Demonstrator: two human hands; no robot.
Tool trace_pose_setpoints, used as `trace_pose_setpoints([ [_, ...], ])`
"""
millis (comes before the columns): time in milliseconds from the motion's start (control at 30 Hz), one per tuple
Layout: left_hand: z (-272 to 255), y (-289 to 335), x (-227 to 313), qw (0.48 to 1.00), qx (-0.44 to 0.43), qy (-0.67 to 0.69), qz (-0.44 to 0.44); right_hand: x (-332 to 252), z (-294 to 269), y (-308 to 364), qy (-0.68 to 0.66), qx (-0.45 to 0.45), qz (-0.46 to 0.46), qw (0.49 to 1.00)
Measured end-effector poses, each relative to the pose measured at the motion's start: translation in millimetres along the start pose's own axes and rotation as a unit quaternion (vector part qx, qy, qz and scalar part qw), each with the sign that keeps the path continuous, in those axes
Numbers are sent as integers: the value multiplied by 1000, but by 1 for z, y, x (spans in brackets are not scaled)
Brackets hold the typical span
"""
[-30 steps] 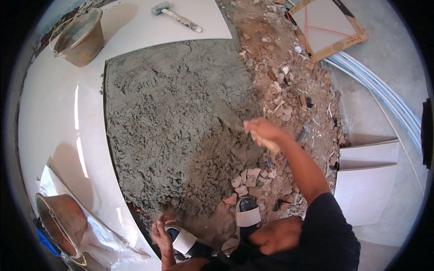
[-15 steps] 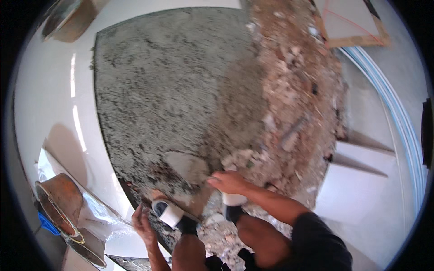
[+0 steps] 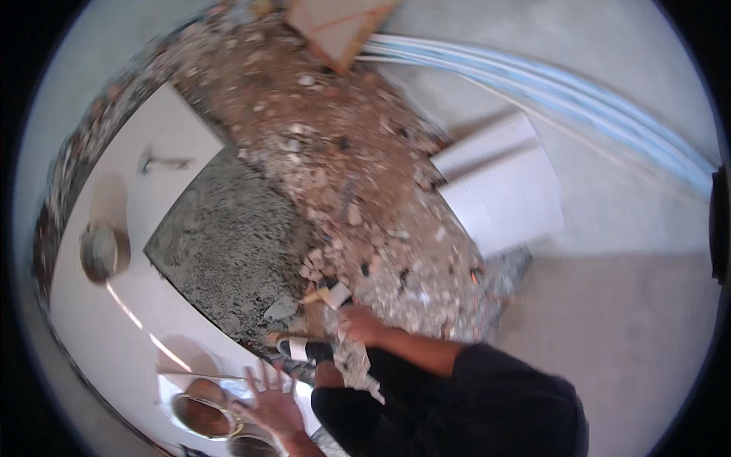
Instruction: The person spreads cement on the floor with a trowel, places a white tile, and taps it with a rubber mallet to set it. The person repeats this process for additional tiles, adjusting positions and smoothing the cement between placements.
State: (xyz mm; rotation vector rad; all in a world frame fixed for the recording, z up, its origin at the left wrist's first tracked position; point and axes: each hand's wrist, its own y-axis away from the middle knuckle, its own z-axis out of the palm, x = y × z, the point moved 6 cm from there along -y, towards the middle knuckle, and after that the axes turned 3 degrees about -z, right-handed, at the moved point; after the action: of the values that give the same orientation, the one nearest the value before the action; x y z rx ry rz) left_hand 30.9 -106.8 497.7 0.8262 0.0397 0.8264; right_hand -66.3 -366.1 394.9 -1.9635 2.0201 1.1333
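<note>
- Mortar [image 3: 221,251]: a rough grey bed in the angle between the white floor [image 3: 122,343] and the rubble [image 3: 396,183].
- Trowel [image 3: 282,308]: its blade lies on the mortar's near corner, its wooden handle pointing at the right shoe [image 3: 336,295]; blur hides whether they touch.
- Left hand [image 3: 272,405]: fingers spread wide and released, nothing in them, just beside a bucket [image 3: 209,392].
- Right hand [image 3: 362,326]: close by the right shoe, past the handle's end; blur leaves me unable to tell whether its fingers are clenched or grasping anything.
- Risk: a shift of the right shoe could knock the handle and make the blade gouge the mortar.
- Risk: the left shoe [image 3: 299,349] is near the mortar's edge, so a slip or turn of the foot could mark it or push rubble into it.
- Risk: a swing of the left hand could catch the bucket's rim and tip it.
- In the way: that bucket and a second one [image 3: 253,445] crowd the left hand; the rubble gives uneven footing.
- Farther off: a hammer [image 3: 164,162] and a third bucket [image 3: 104,251] on the white floor, loose tiles [image 3: 502,198] beyond the rubble, pipes [image 3: 533,80] and a carton [image 3: 335,30] at the top.
</note>
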Motion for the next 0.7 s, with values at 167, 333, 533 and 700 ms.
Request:
trace_pose_setpoints([
  [167, -50, 59, 177, 843, 79, -516, 134, 112, -24, 290, -148, 10, 549, 823],
  [333, -181, 79, 220, 637, 167, -751, 39, 18, 36, 494, -158, -9, 700, 696],
  [533, -218, 137, 173, 565, 82, -819, -61, -74, 153, 499, -284, -62, 636, 715],
  [700, -204, 121, 183, 653, 129, -745, -30, -93, 172, 476, -324, 3, 581, 747],
])
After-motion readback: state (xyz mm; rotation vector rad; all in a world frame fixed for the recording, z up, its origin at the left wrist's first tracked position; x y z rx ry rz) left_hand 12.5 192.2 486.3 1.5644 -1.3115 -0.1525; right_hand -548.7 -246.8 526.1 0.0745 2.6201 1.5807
